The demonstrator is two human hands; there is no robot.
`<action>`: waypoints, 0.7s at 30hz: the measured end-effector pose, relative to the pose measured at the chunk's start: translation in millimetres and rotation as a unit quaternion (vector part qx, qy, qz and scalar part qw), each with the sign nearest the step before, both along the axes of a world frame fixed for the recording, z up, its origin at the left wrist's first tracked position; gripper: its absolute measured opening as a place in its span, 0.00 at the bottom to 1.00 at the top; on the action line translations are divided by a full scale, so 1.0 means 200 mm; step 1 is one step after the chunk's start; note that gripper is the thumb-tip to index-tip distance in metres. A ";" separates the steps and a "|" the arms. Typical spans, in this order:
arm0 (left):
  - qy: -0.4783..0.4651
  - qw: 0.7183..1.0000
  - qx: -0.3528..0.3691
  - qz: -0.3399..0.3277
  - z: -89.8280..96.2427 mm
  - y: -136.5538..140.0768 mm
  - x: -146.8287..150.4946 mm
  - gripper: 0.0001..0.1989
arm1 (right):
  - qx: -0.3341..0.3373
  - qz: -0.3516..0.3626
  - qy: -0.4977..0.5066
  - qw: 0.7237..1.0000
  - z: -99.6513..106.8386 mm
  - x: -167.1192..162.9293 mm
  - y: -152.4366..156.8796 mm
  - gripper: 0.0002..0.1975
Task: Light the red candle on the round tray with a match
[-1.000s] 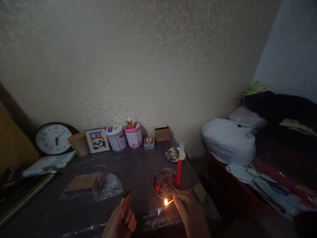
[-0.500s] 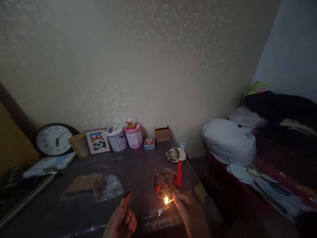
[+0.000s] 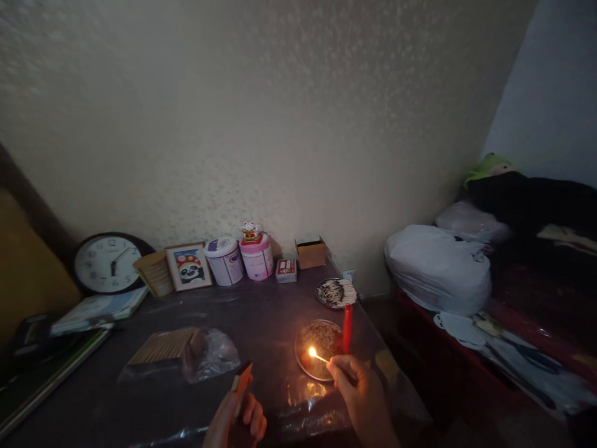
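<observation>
Between thumb and finger, my right hand (image 3: 357,389) pinches a burning match (image 3: 321,357), its flame pointing left over a round metal plate (image 3: 298,359). A red candle (image 3: 347,330) stands upright at the plate's right side, just behind my fingers. My left hand (image 3: 237,417) is closed around a small matchbox (image 3: 242,377) with a dark side edge, held up at the front of the table. Behind the candle, a smaller dish holds many matchsticks (image 3: 336,292), several with blackened ends.
A plastic-wrapped stack of matchboxes (image 3: 163,346) lies on the dark table (image 3: 261,330) at left. Along the wall stand a clock (image 3: 109,263), a framed panda picture (image 3: 189,267), two tubs (image 3: 256,260), a small tin (image 3: 286,270) and an open carton (image 3: 311,254). White bags (image 3: 436,267) sit right.
The burning match has moved from the plate's front edge to over the plate, its lit end now tilted up. My left hand still holds the matchbox. The view has shifted slightly.
</observation>
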State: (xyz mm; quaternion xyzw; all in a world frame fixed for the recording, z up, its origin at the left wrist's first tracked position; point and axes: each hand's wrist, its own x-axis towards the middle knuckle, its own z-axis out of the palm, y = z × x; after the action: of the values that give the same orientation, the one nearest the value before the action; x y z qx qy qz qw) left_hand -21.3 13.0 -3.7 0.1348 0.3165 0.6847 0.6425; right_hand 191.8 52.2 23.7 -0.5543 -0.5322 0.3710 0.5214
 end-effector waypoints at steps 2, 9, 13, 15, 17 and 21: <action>0.000 1.000 0.003 -0.003 0.01 0.00 0.00 0.15 | 0.002 -0.005 -0.009 1.000 -0.01 -0.01 0.02 0.09; -0.013 1.000 0.006 0.000 0.02 -0.01 -0.01 0.18 | 0.005 -0.005 -0.038 0.999 -0.04 -0.04 0.08 0.10; -0.022 1.000 -0.004 -0.005 0.04 -0.01 -0.01 0.16 | 0.017 -0.003 -0.044 0.999 -0.06 -0.06 0.09 0.11; -0.028 1.000 -0.005 -0.004 0.06 0.00 -0.01 0.18 | 0.029 -0.001 -0.052 0.998 -0.08 -0.06 0.10 0.11; -0.031 0.999 -0.009 -0.012 0.07 -0.01 0.00 0.19 | 0.037 -0.006 -0.061 0.997 -0.09 -0.06 0.11 0.11; -0.034 0.999 -0.016 -0.015 0.09 -0.01 0.00 0.20 | 0.035 -0.012 -0.074 0.997 -0.11 -0.07 0.13 0.12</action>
State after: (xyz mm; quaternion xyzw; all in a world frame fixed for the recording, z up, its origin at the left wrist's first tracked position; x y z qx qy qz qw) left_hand -21.3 11.8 13.9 0.1060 0.3035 0.6740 0.6651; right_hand 176.9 77.5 1.2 -0.5679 -0.5751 0.3042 0.5042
